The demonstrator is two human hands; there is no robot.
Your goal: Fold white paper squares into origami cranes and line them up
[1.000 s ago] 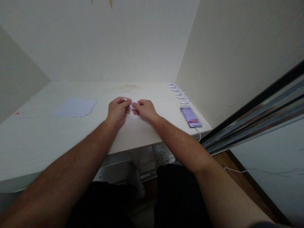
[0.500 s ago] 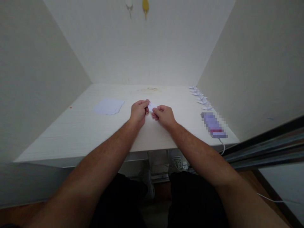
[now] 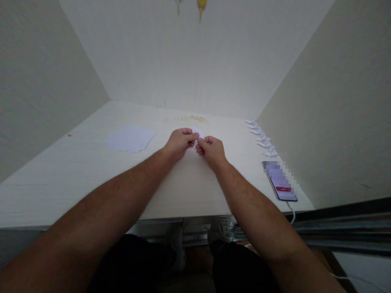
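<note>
A small folded piece of white paper (image 3: 198,131) is held up just over the table, between my two hands. My left hand (image 3: 181,142) pinches it from the left, thumb on top. From the right, my right hand (image 3: 211,150) grips its lower edge between thumb and curled fingers. The fingertips of both hands almost meet and cover the lower part of the paper, so its exact fold cannot be made out. To the left lies a loose stack of white paper sheets (image 3: 130,138). Several folded paper cranes (image 3: 264,143) stand in a row at the right.
A phone (image 3: 279,181) with a lit screen lies near the right wall, its white cable (image 3: 292,213) running over the table's front edge. Walls enclose the white table (image 3: 183,191) on three sides. A brownish stain (image 3: 194,119) marks its back. Two hooks hang above, one a yellow hook (image 3: 201,5).
My left hand has shifted its grip along the paper and now sits closer to my right hand. The paper points more upward. The whole view has tilted and moved slightly.
</note>
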